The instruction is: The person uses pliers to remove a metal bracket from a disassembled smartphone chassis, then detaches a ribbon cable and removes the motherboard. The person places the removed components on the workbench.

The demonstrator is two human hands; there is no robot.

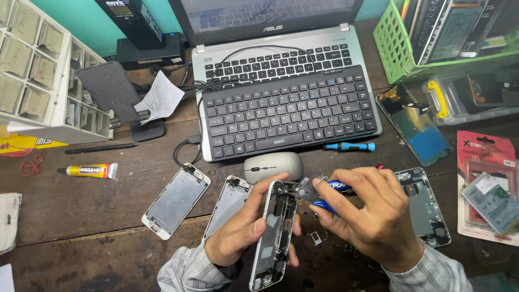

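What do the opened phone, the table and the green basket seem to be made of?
Phone: seemingly metal, a silvery frame with a dull sheen, held edge-on in the left hand.
Table: wood, dark brown and worn, with visible grain and plank seams.
Basket: probably plastic, a bright green uniform moulded lattice.

Red blister package point(489, 186) far right
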